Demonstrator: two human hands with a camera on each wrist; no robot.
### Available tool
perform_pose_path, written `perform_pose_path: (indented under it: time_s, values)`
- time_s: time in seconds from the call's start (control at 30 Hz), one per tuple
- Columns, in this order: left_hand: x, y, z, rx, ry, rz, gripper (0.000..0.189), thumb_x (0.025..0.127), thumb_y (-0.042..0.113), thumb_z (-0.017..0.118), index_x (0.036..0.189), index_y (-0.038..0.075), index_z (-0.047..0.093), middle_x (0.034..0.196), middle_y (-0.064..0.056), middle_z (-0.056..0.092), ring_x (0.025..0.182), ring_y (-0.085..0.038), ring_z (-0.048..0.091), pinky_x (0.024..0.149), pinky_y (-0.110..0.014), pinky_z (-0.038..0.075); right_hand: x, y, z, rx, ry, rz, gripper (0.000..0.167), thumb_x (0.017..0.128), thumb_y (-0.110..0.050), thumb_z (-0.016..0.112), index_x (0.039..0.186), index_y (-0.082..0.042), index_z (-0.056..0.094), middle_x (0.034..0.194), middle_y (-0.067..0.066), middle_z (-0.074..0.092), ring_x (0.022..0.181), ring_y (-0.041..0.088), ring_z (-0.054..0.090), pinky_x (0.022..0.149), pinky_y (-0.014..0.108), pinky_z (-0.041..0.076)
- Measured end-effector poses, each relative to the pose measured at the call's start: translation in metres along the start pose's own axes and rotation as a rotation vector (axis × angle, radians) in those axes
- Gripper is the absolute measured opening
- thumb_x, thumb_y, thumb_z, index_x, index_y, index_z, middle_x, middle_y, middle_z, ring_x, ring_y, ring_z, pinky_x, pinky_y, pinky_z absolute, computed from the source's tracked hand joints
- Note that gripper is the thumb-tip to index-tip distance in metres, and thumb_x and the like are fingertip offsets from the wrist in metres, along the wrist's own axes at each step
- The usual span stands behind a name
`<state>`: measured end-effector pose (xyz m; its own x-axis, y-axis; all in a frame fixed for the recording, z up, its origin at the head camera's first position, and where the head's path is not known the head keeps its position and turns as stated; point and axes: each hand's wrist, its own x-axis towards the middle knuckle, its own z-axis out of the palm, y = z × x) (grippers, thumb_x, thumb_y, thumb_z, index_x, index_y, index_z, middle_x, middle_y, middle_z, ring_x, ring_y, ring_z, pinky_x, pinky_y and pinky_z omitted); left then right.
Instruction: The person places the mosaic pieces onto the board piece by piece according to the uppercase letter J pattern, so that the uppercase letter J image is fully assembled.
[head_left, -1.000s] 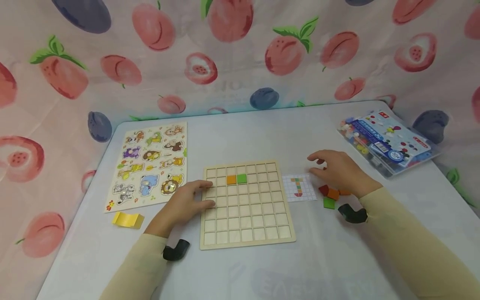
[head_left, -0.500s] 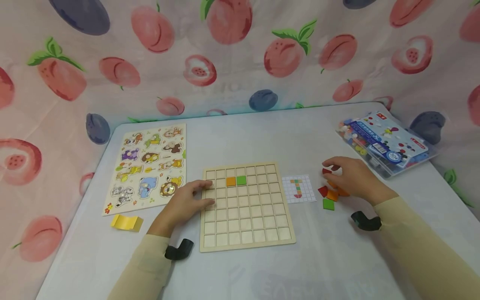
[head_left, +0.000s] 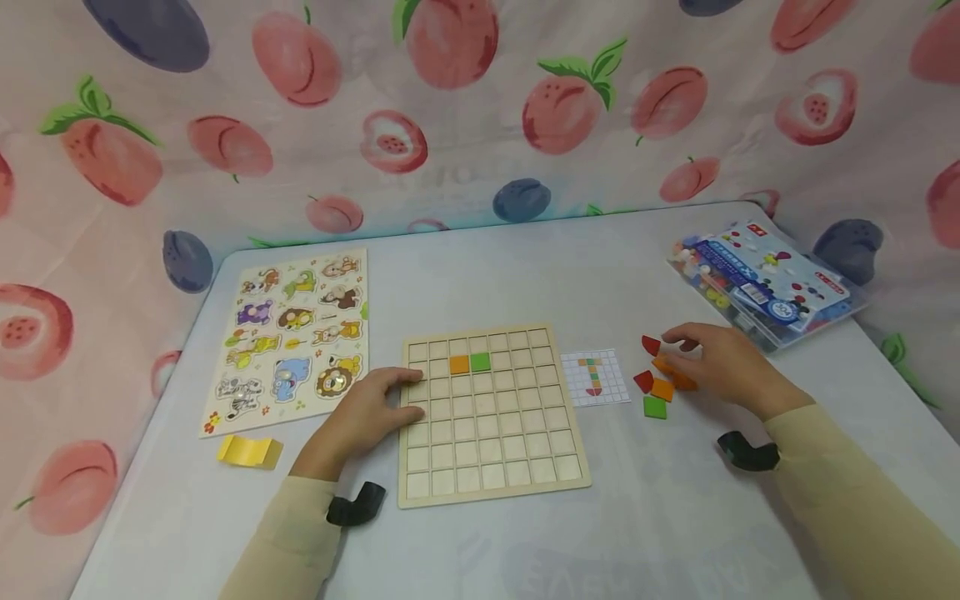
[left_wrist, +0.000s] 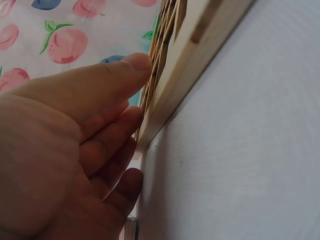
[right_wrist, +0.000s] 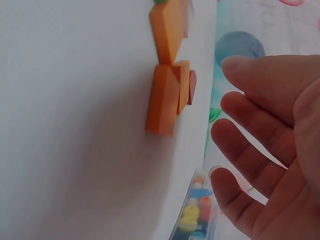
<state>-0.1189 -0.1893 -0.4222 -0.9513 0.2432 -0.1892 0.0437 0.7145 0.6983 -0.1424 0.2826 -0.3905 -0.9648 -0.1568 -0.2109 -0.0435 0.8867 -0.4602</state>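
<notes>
A wooden grid board lies in the middle, with an orange square tile and a green square tile side by side in its upper cells. My left hand touches the board's left rim with thumb and fingertips, fingers relaxed. Over the loose pieces right of the board, my right hand hovers with fingers loosely bent and nothing between them. Below it lie orange pieces, partly hidden in the head view. Around them are two red rounded pieces, an orange tile and a green tile.
A gridded pattern card lies between board and loose pieces. An animal puzzle board is at the left, with a yellow curved block before it. A clear case of colourful parts stands at the back right.
My right hand has moved right and toward me, from beside the pattern card to over the loose orange pieces, uncovering a red piece. My left hand has stayed at the board's rim.
</notes>
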Motion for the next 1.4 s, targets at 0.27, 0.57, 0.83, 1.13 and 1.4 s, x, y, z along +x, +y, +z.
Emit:
perform_pose_path:
  time_s: [0.27,0.57,0.83,1.13,1.4]
  values:
    - [0.0,-0.001,0.0,-0.007,-0.001,0.0,0.048,0.086,0.02,0.079,0.131,0.013,0.065,0.141,-0.011,0.055,0.138,-0.033,0.041,0.113,-0.051,0.033,-0.003,0.009,0.002,-0.015,-0.013,-0.007,0.039,0.097,-0.025,0.065,0.128,-0.002,0.062,0.121,0.027,0.06,0.107,0.044,0.054,0.084,0.057,0.053]
    - [0.0,0.0,0.0,0.001,-0.002,-0.001,0.047,0.087,0.018,0.078,0.131,0.012,0.064,0.141,-0.012,0.055,0.138,-0.034,0.041,0.114,-0.051,0.033,0.001,0.009,0.009,-0.003,-0.024,-0.021,0.037,0.095,-0.024,0.068,0.124,-0.002,0.065,0.122,0.024,0.063,0.111,0.042,0.056,0.092,0.058,0.051]
    - [0.0,0.0,0.0,0.013,0.006,0.004,0.045,0.088,0.017,0.077,0.13,0.012,0.065,0.139,-0.012,0.056,0.138,-0.034,0.042,0.113,-0.051,0.033,0.003,0.006,0.011,-0.031,-0.03,-0.018,0.036,0.095,-0.024,0.068,0.123,-0.002,0.064,0.119,0.024,0.063,0.108,0.041,0.056,0.09,0.057,0.052]
    - [0.002,0.001,0.0,0.023,0.006,-0.003,0.044,0.087,0.015,0.078,0.129,0.012,0.065,0.139,-0.012,0.056,0.138,-0.034,0.042,0.113,-0.051,0.033,0.003,0.008,0.01,-0.039,-0.022,-0.018,0.037,0.095,-0.023,0.069,0.124,0.0,0.063,0.119,0.024,0.063,0.109,0.043,0.056,0.092,0.06,0.049]
    - [0.002,0.001,0.001,0.023,0.007,0.001,0.044,0.086,0.015,0.078,0.128,0.012,0.065,0.139,-0.012,0.056,0.138,-0.034,0.042,0.113,-0.051,0.033,0.005,0.007,0.01,-0.054,-0.031,-0.024,0.04,0.094,-0.025,0.07,0.123,0.002,0.063,0.118,0.025,0.063,0.108,0.043,0.056,0.092,0.06,0.05]
